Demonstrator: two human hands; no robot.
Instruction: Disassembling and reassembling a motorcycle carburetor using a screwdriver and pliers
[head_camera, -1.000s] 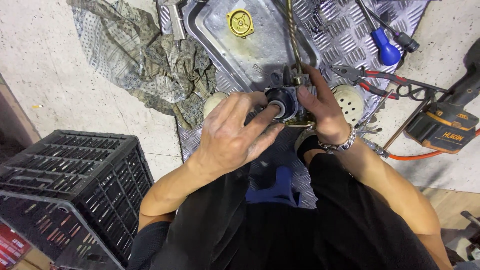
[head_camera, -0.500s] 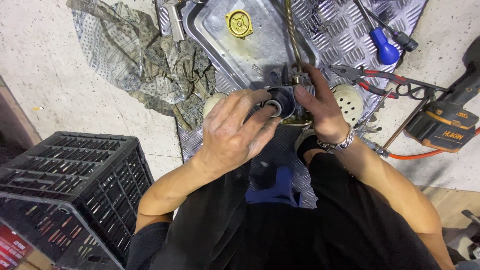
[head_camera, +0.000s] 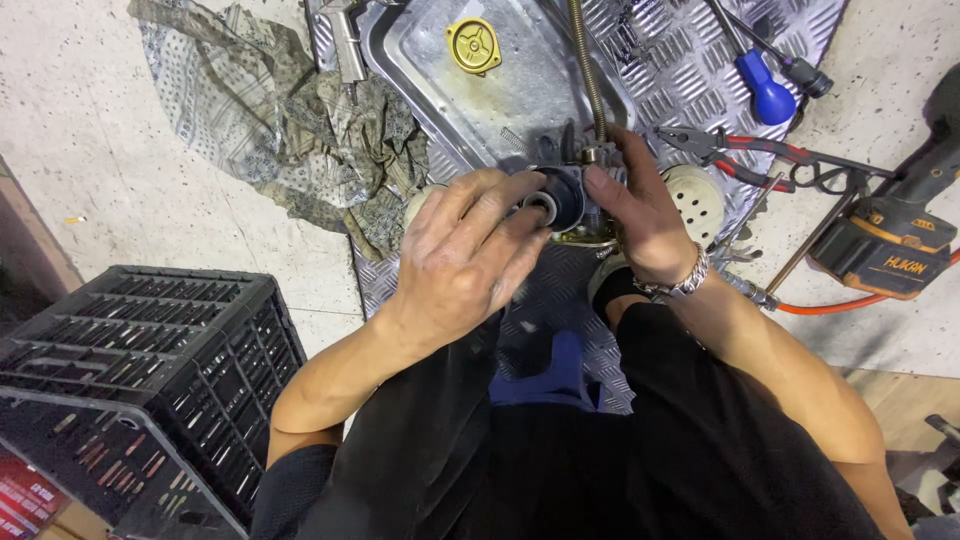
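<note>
I hold a small dark metal engine part (head_camera: 565, 195) with a round opening and a brass-coloured underside, over a ridged metal plate (head_camera: 680, 60). My right hand (head_camera: 640, 205), with a metal bracelet at the wrist, grips the part from the right. My left hand (head_camera: 465, 260) covers its left side, fingertips pressed on the round opening. A flexible metal cable (head_camera: 590, 70) runs up from the part.
A metal tray (head_camera: 530, 90) holds a yellow cap (head_camera: 473, 44). A patterned rag (head_camera: 270, 120) lies to the left and a black plastic crate (head_camera: 130, 380) at lower left. Red-handled pliers (head_camera: 760, 150), a blue-handled screwdriver (head_camera: 765, 95), a power tool (head_camera: 890, 240) and an orange hose (head_camera: 850, 300) lie to the right.
My left fingers have shifted slightly over the part's round opening. Both hands stay in about the same place.
</note>
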